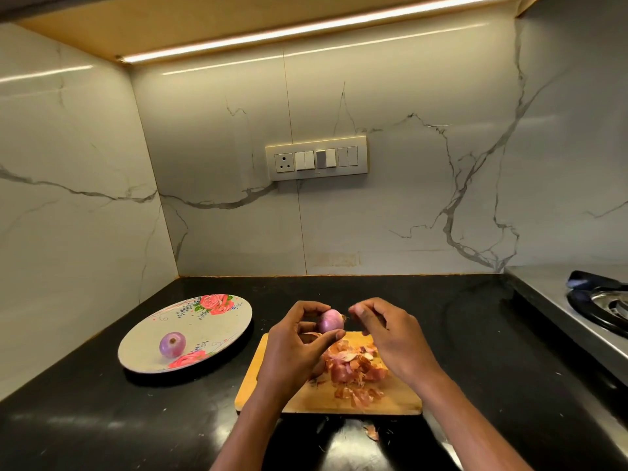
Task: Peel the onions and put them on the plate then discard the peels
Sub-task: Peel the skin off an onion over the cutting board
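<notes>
Onion [330, 320] in the head view is being held above the far edge of the cutting board [401, 397]; the left hand [295, 348] is gripping it between the thumb and curled fingers. The right hand [390, 331] is hovering just right of the onion with fingertips pinched together near its tip, though I cannot tell if they are holding anything. Peels [353, 368] are lying piled on the board. Left of the board, a floral plate [217, 328] is carrying one peeled onion [172, 344].
</notes>
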A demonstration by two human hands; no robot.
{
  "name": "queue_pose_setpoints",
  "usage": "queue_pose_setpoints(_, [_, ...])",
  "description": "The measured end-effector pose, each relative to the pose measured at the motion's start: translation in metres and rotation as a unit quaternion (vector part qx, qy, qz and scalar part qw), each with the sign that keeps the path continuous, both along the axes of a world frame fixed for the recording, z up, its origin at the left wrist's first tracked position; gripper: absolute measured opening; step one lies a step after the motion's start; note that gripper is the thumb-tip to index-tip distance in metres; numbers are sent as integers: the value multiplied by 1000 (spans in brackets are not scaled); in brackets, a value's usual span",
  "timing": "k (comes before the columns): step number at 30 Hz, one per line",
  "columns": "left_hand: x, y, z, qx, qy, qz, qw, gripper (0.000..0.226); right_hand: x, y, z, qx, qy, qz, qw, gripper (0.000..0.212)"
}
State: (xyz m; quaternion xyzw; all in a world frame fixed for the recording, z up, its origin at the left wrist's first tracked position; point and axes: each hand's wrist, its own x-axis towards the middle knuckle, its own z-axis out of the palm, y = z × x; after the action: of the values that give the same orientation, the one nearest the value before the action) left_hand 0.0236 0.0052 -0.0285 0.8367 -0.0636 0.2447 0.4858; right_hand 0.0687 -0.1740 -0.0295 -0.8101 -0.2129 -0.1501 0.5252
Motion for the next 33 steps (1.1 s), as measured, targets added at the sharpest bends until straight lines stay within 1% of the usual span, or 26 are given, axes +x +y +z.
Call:
queue_pose_setpoints(3, [-1, 0, 0, 2, -1, -3, 1000, 43, -3, 3, 4, 28, 35, 71, 996, 19])
queue_pose_setpoints(7, [0, 1, 0, -3, -2, -2, 1000, 41, -4, 1, 6, 50, 45, 85, 994, 14])
queue_pose_setpoints(11, [1, 1, -1, -23, -7, 2, 1000, 42, -7, -1, 8, 85, 64, 115, 988, 17])
queue_pose_setpoints(18, [1, 1, -2, -35, 16, -15, 999, 46, -6, 1, 6, 76, 39, 67, 994, 5])
queue_pose_setpoints(21, [0, 0, -1, -45, 21, -20, 999, 44, -6, 3, 6, 63, 19, 51, 997, 2])
queue_pose_setpoints(27, [-2, -3, 2, -67, 38, -50, 996, 43, -6, 2, 7, 62, 15, 46, 997, 9])
queue_pose_setpoints(31, [-3, -4, 4, -87, 38, -62, 994, 45, -7, 9, 3, 70, 41, 52, 995, 12])
queue_pose_setpoints(33, [-4, -3, 4, -98, 40, -68, 992, 43, -5, 12, 2, 98, 66, 42, 992, 15])
